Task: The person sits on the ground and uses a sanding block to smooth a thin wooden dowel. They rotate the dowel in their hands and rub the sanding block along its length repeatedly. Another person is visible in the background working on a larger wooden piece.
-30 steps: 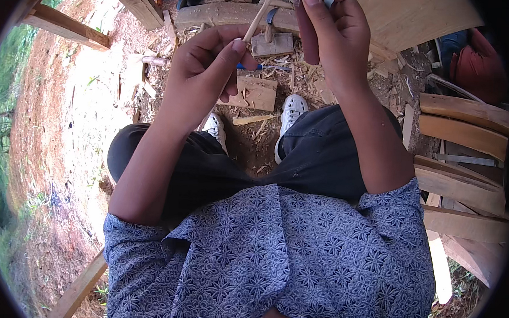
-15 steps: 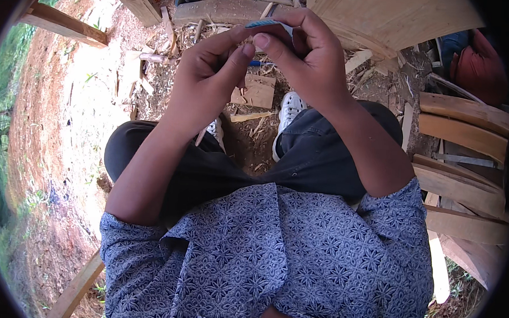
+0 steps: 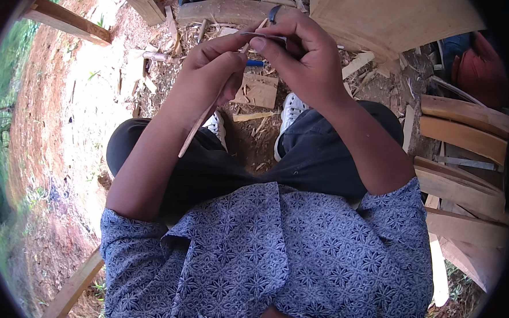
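My left hand (image 3: pixel 210 79) is closed round a thin wooden stick (image 3: pixel 195 134). The stick's lower end slants down past my wrist, over the dark trouser leg. My right hand (image 3: pixel 308 61) pinches a small folded piece of sandpaper (image 3: pixel 275 39) between thumb and fingers. At the sandpaper the two hands meet, and the stick's upper end runs up to it. My fingers hide most of the sandpaper and how it lies on the stick.
Below my hands a flat wood block (image 3: pixel 258 91) lies among shavings, near a blue-handled tool (image 3: pixel 255 63). A large wooden board (image 3: pixel 394 19) stands at the far right. Curved timber pieces (image 3: pixel 465 138) are stacked at the right. Wooden posts (image 3: pixel 71 24) rise at the far left.
The stick has turned in my left hand, and its lower end now shows along my wrist. The sandpaper has tilted to nearly edge-on.
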A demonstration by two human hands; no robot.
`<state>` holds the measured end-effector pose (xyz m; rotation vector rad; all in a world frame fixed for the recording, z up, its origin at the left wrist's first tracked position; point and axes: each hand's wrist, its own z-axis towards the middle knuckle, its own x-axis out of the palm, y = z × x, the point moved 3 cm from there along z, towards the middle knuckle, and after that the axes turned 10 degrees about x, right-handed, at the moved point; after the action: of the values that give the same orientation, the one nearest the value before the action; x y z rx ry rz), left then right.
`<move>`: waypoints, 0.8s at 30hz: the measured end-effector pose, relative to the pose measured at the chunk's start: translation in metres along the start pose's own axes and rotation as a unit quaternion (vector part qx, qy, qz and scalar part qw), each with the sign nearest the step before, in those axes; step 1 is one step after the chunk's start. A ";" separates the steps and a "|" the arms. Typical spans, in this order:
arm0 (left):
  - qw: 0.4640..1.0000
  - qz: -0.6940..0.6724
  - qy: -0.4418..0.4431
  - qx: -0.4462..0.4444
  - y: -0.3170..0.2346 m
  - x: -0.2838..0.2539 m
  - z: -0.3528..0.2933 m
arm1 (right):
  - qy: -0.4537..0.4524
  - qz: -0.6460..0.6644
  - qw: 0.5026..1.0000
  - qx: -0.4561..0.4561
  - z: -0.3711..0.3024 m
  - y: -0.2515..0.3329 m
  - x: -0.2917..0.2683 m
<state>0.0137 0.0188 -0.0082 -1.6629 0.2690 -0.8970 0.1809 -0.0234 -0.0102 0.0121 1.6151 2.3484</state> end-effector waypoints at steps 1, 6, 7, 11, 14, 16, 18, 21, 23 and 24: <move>1.000 -0.008 0.005 0.006 0.000 0.000 0.000 | 0.008 -0.001 1.000 0.008 0.000 0.001 0.000; 0.999 0.011 -0.043 -0.022 -0.011 0.013 -0.003 | 0.017 0.036 0.999 0.000 -0.002 0.013 0.001; 1.000 -0.004 -0.026 -0.009 -0.010 0.011 -0.003 | 0.020 0.025 0.999 -0.007 -0.002 0.013 0.000; 1.000 -0.018 -0.010 0.021 -0.001 0.005 0.001 | -0.001 -0.024 0.999 -0.021 0.003 0.004 -0.005; 0.999 0.030 -0.011 0.016 0.001 0.009 -0.001 | -0.066 -0.001 0.997 0.048 0.012 -0.004 -0.011; 0.998 0.056 -0.004 0.022 0.000 0.011 -0.003 | -0.066 0.065 0.992 0.081 0.008 -0.006 -0.009; 0.998 0.063 -0.003 0.031 0.000 0.013 -0.007 | -0.064 -0.021 0.994 0.081 0.006 -0.005 -0.015; 0.998 0.028 -0.009 0.055 -0.010 0.013 -0.003 | -0.117 -0.027 0.982 0.143 0.006 -0.001 -0.026; 0.998 0.019 -0.020 0.053 -0.009 0.012 -0.002 | -0.129 0.028 0.982 0.138 0.006 0.003 -0.022; 0.998 0.016 -0.026 0.052 -0.008 0.012 -0.001 | -0.113 0.065 0.986 0.106 0.004 0.008 -0.013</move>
<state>0.0188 0.0129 0.0042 -1.5793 0.2100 -0.8289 0.1919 -0.0254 0.0008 0.4248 1.7843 2.1604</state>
